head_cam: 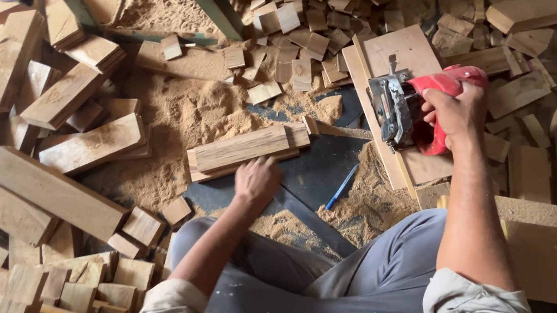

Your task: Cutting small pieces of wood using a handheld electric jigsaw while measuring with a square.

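Observation:
My right hand (457, 113) grips the handle of a red power saw (416, 106), which rests on a flat wooden board (411, 48) at the right. My left hand (257, 181) reaches forward with fingers curled, touching or just short of the near edge of a pair of stacked wooden planks (244, 149) lying on the sawdust-covered floor; it holds nothing that I can see. A blue pen (341, 188) lies on the dark floor between my hands. My grey-trousered legs fill the bottom centre.
Sawdust heaps (199, 109) lie beyond the planks. Long wooden planks (50, 192) are piled at left, small cut blocks (299, 18) at top centre and blocks (94, 290) at bottom left. More offcuts (530, 13) are scattered at right.

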